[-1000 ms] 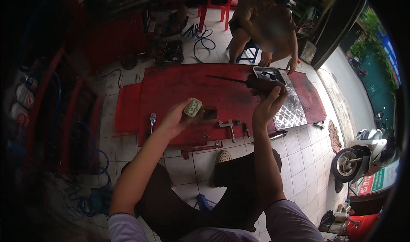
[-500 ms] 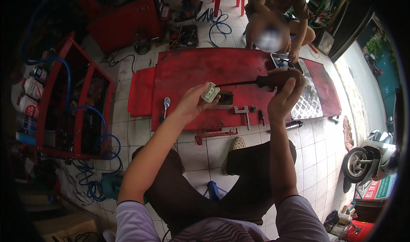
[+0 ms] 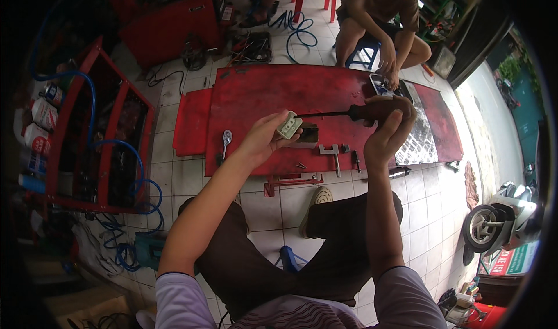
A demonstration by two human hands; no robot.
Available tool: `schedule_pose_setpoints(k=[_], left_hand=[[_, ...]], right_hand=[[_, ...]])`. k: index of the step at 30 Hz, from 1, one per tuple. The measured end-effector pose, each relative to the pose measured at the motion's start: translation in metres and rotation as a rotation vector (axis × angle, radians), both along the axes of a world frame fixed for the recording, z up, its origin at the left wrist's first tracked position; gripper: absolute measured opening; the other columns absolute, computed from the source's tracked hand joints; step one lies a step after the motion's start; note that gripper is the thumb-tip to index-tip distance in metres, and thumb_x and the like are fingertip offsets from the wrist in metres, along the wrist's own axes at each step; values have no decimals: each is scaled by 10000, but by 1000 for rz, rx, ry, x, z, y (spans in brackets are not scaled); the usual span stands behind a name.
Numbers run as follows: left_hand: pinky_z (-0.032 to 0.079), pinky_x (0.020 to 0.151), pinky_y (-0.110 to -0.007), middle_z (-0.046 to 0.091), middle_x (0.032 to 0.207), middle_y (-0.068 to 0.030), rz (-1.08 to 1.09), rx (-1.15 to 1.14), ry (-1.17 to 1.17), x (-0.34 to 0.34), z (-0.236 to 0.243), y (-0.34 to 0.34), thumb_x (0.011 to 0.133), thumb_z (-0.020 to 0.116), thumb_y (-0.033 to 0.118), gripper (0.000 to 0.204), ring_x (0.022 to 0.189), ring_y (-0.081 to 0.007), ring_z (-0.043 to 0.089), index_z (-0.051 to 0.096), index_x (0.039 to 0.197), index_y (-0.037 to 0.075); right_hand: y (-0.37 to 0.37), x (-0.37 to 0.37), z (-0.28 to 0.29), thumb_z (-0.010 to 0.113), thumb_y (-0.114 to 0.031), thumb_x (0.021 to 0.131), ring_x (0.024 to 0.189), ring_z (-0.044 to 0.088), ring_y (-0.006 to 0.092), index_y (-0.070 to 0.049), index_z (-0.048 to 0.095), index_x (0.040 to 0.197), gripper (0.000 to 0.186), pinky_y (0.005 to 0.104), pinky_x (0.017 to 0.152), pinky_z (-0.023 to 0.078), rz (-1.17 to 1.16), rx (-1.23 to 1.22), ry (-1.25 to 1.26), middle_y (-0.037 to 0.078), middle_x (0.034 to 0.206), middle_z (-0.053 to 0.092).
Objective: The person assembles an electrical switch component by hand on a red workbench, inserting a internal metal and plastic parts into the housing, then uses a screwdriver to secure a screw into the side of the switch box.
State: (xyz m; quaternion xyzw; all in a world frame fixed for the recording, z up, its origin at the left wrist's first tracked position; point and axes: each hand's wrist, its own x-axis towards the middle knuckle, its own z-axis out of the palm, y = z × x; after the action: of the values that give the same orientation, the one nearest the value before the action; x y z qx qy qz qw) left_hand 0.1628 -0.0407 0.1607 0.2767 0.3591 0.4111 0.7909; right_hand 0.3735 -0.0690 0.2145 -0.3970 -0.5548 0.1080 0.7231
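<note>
The left hand (image 3: 264, 138) is holding a small pale-green block (image 3: 289, 125) above the near side of a red table (image 3: 256, 96), its fingers closing around the block's edges while the face with small holes is turning up toward the head. The right hand (image 3: 390, 128), farther right, is gripping the thick dark handle of a tool (image 3: 381, 111), its fingers wrapping around the handle, partly out of sight. The tool's thin dark shaft (image 3: 325, 114) is pointing left, its tip ending at the right edge of the block; whether it is touching, I cannot tell. Below and just right of the block, a small open box (image 3: 305, 137) is resting on the table. Nearer still, a T-shaped metal piece (image 3: 334, 157) is lying close to the table's near edge, and a ratchet (image 3: 226, 143) is lying to the left. On the right, a patterned silver plate (image 3: 417, 140) is covering part of the tabletop. At the far right side, a co-worker (image 3: 378, 15) is sitting on a blue stool (image 3: 365, 53) and reaching into a metal tray (image 3: 372, 80). A red cart (image 3: 102, 126) is standing to the left, and a scooter (image 3: 511, 213) is standing well apart on the right.
</note>
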Motion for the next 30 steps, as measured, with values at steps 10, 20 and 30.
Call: schedule_pose_setpoints(k=[10, 20, 30], left_hand=[[481, 497, -241, 624, 982, -148, -6, -18, 7, -1, 1, -1, 925, 478, 333, 348, 840, -216, 648, 518, 1088, 29], [548, 774, -266, 581, 1059, -124, -31, 9, -38, 3, 0, -1, 939, 450, 292, 347, 928, -210, 612, 497, 1080, -22], [552, 783, -284, 575, 1055, -137, -23, 13, -34, 0, 0, -1, 938, 453, 287, 349, 939, -222, 607, 489, 1074, -33]], right_hand=[[-3, 1, 3, 313, -234, 960, 691, 589, 180, 12, 353, 1089, 280, 226, 526, 473, -35, 11, -51, 162, 858, 583], [-3, 5, 7, 303, -241, 963, 600, 554, 158, -2, 353, 1092, 276, 215, 495, 434, -6, 22, -26, 166, 828, 604], [-3, 1, 6, 301, -276, 963, 577, 540, 150, -3, 354, 1081, 302, 217, 486, 426, -5, 35, -40, 163, 823, 603]])
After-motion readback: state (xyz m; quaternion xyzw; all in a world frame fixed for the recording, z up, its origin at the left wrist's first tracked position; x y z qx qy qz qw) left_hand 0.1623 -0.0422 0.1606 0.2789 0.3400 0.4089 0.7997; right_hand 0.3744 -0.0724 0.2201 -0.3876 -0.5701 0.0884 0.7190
